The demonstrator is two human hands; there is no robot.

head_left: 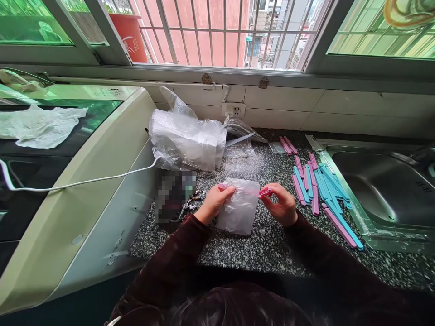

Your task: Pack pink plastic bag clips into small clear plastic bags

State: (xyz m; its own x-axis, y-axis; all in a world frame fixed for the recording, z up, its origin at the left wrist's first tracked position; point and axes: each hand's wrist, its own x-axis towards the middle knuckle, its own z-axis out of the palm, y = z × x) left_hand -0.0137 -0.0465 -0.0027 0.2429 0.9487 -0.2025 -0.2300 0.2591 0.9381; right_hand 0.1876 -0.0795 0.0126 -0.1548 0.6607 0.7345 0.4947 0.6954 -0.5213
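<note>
A clear plastic bag is held over the speckled counter in front of me. My left hand pinches its upper left side, thumb on top, with a bit of pink showing beside the thumb. At the bag's upper right edge, my right hand grips a pink bag clip between thumb and fingers. A faint pink line shows through the film near that edge. Whether the clip runs along the whole top of the bag, I cannot tell. Right of my right hand lie several pink clips and blue clips in a loose pile.
Crumpled plastic bags are heaped by the wall socket. A blurred dark phone-like item with a beaded strap lies left. A white cable crosses the pale appliance. The steel sink borders the counter on the right.
</note>
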